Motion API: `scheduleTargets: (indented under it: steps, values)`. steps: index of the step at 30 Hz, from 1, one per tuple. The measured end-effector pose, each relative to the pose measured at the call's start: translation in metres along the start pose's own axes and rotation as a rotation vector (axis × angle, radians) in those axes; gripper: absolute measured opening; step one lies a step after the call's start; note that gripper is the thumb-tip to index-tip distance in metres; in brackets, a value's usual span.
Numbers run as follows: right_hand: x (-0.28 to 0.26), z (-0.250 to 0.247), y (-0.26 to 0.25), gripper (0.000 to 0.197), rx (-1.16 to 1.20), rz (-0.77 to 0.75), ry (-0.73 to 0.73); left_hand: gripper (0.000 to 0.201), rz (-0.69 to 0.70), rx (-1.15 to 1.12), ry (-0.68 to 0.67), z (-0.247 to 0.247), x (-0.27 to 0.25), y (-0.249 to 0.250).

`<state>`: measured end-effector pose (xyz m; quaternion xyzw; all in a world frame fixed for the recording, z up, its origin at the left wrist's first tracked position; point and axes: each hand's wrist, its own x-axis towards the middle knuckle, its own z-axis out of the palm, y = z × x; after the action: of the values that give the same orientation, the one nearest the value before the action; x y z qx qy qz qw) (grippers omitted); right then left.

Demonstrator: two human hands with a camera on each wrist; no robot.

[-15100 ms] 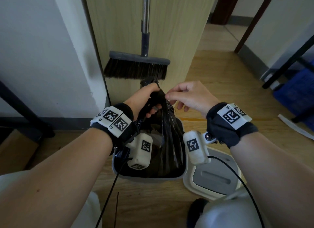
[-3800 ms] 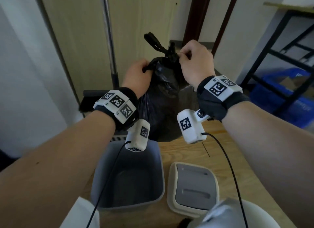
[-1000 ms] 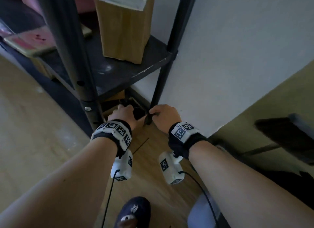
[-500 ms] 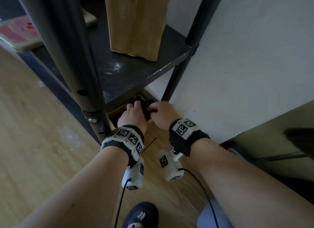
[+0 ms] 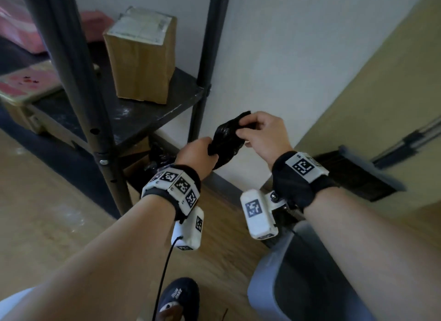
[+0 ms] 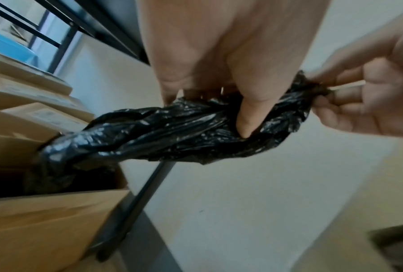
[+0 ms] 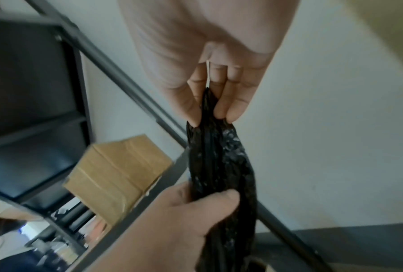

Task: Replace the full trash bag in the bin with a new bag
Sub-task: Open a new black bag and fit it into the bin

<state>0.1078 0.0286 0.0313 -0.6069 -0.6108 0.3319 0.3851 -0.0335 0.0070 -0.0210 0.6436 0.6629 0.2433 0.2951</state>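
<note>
A folded new black trash bag (image 5: 226, 139) (image 6: 177, 132) (image 7: 221, 165) is stretched between my two hands in front of the white wall. My left hand (image 5: 199, 157) (image 6: 231, 92) grips its lower part, thumb pressed into the plastic. My right hand (image 5: 260, 134) (image 7: 210, 108) pinches its upper end between thumb and fingers. In the left wrist view the bag trails down into an open cardboard box (image 6: 56, 211) holding more black plastic. The grey bin (image 5: 298, 280) stands at the lower right, its inside dark and without a bag.
A black metal shelf rack (image 5: 71, 81) stands to the left, a taped cardboard box (image 5: 140, 55) on its shelf. A broom head (image 5: 358, 175) leans against the yellow-green panel at right. My shoe (image 5: 179, 299) is on the wooden floor below.
Both hands have come up and back from the box under the shelf, drawing a black bag out with them. The view has swung right, so the bin shows at the lower right.
</note>
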Motion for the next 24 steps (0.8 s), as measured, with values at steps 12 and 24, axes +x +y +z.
scheduleTargets:
  steps: [12,24]
  values:
    - [-0.127,-0.173,0.052,0.045,-0.054,0.293,0.105,0.028,0.069,-0.666,-0.426,0.07,-0.057,0.171]
    - [-0.212,-0.24,0.117,0.052,0.087,0.422,-0.084,0.021,-0.028,-0.943,-0.766,0.151,-0.107,0.243]
